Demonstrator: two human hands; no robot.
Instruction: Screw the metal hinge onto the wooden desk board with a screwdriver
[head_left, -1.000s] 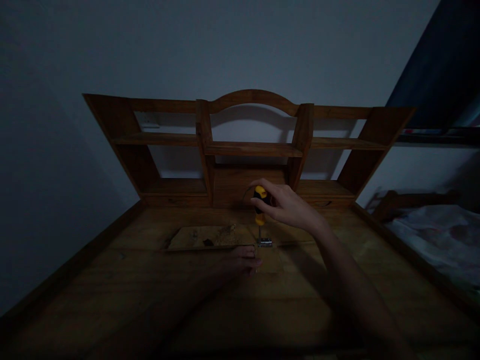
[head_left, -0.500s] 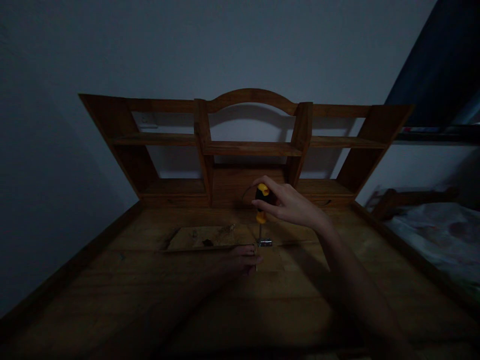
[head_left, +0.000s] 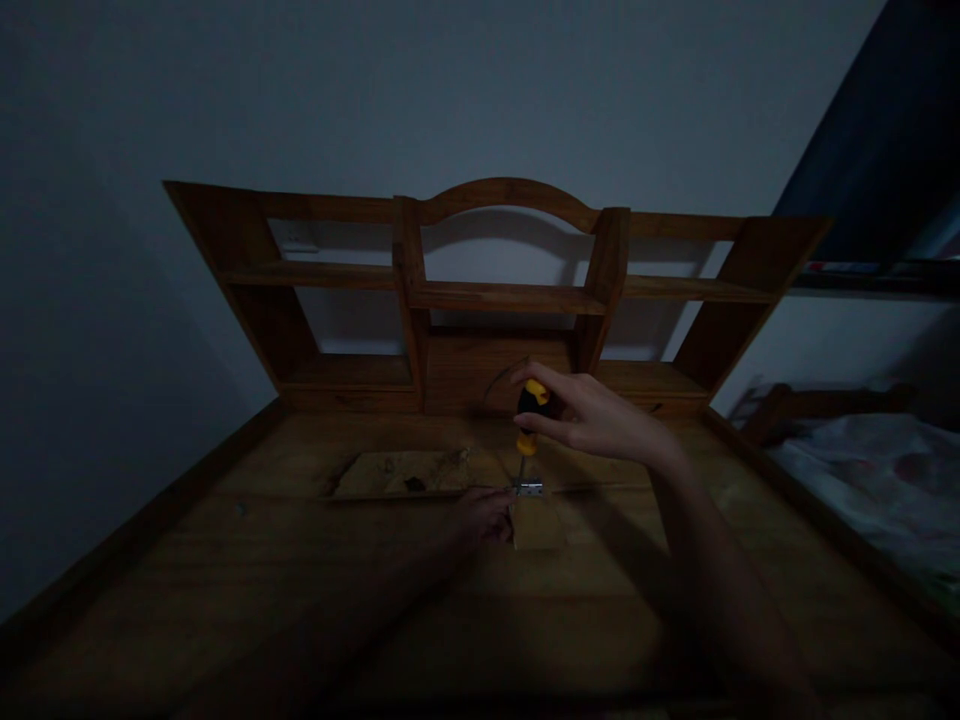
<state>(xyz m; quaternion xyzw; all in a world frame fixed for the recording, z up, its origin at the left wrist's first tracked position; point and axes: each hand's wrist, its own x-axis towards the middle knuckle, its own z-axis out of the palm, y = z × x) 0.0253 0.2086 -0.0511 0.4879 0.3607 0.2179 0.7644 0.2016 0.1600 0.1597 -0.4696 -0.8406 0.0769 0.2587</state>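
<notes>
My right hand point(head_left: 592, 412) is closed around the yellow and black handle of a screwdriver point(head_left: 531, 408), which stands nearly upright. The screwdriver's shaft runs down to a small shiny metal hinge point(head_left: 530, 488). Under the hinge is a pale wooden block point(head_left: 538, 524) on the desk top. My left hand point(head_left: 486, 514) is at the block's left side, its fingers bent against the block and close to the hinge. Dim light hides the left fingertips and the screwdriver's tip.
A wooden shelf unit point(head_left: 502, 297) rises at the back of the desk point(head_left: 337, 560). Left of the block, the desk top has a rough, damaged patch point(head_left: 397, 470) with a dark hole. Raised edges run along both sides. White plastic-like sheeting point(head_left: 870, 470) lies to the right.
My right hand and the screwdriver handle have shifted slightly down and to the right. The left fingers have moved a little, and the block appears slightly tilted.
</notes>
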